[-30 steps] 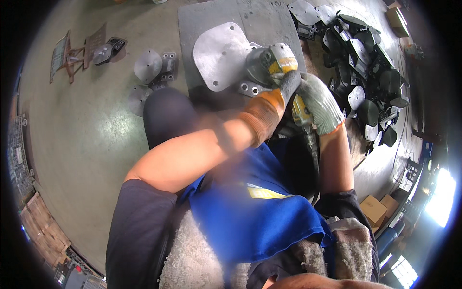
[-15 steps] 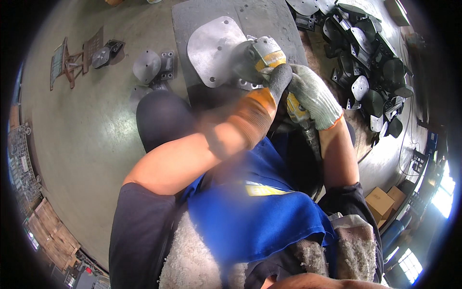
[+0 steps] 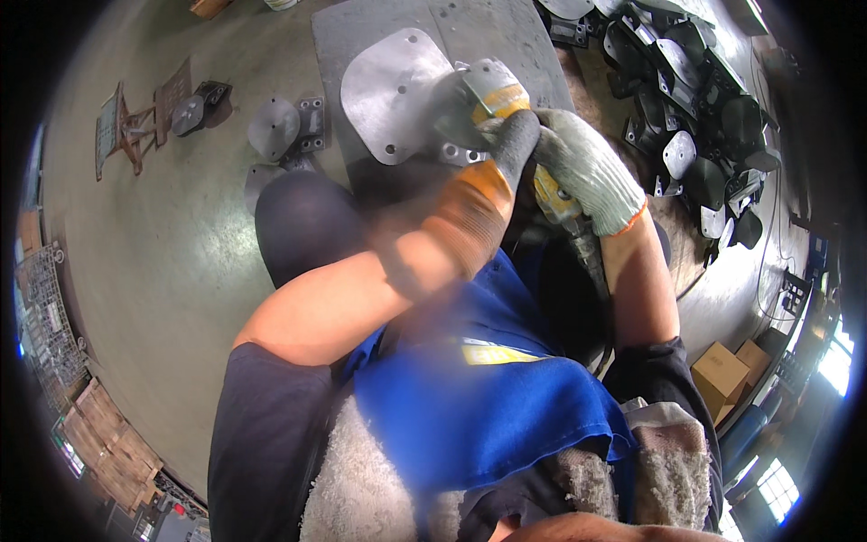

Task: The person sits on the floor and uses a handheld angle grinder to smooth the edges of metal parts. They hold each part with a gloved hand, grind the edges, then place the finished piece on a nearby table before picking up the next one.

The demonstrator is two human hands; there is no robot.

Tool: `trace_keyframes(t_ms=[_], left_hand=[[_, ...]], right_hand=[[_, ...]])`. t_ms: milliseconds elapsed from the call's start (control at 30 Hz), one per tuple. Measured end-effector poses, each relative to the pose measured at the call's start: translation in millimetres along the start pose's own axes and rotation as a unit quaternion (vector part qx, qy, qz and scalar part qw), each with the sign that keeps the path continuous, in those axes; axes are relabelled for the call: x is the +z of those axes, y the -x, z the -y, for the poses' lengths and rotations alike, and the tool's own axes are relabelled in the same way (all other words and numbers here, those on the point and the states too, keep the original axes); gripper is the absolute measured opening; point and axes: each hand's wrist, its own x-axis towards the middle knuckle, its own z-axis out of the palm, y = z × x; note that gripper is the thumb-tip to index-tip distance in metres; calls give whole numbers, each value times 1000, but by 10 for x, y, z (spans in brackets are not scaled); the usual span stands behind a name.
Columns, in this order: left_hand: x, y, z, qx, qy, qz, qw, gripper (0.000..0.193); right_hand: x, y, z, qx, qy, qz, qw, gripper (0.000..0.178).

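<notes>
A yellow-and-grey angle grinder (image 3: pixel 502 98) is held in both my gloved hands, its head over the right side of a rounded grey metal plate (image 3: pixel 384 86). My left hand (image 3: pixel 508 161), in a dark and orange glove, is closed on the grinder just behind its head. Wrapped round the body is my right hand (image 3: pixel 585 167), in a pale knit glove with an orange hem. The grinder's disc is blurred, and whether it touches the plate I cannot tell. Several holes pierce the plate, which lies on a dark worktop (image 3: pixel 506 36).
A heap of dark metal brackets with round plates (image 3: pixel 700 135) lies on the right. Similar brackets (image 3: pixel 274 126) sit on the floor to the left, near a rusty metal stand (image 3: pixel 135 126). Cardboard boxes (image 3: pixel 720 375) stand at the lower right, and a wire cage (image 3: pixel 50 316) at the far left.
The view has shifted slightly. Both hands still grip the grinder, which has moved a little toward the far side over the plate.
</notes>
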Motion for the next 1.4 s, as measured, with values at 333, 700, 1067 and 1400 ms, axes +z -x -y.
trace_keyframes(t_ms=[333,700,1067,1400], left_hand=[[-209,-42,-208,-60,-67,130,987,50],[9,60,102,4,-118,26,993,52],[6,35,-115,-14,-60,72,995,42],[-12,199,-15,4,-109,61,992,31]], right_hand=[[-69,127,347,28,-35,75,996,38],[-64,108,-87,0,-39,34,999,37],[-55,205,-379,-84,-55,15,995,32],[78,265,-87,64,-217,87,970,38]])
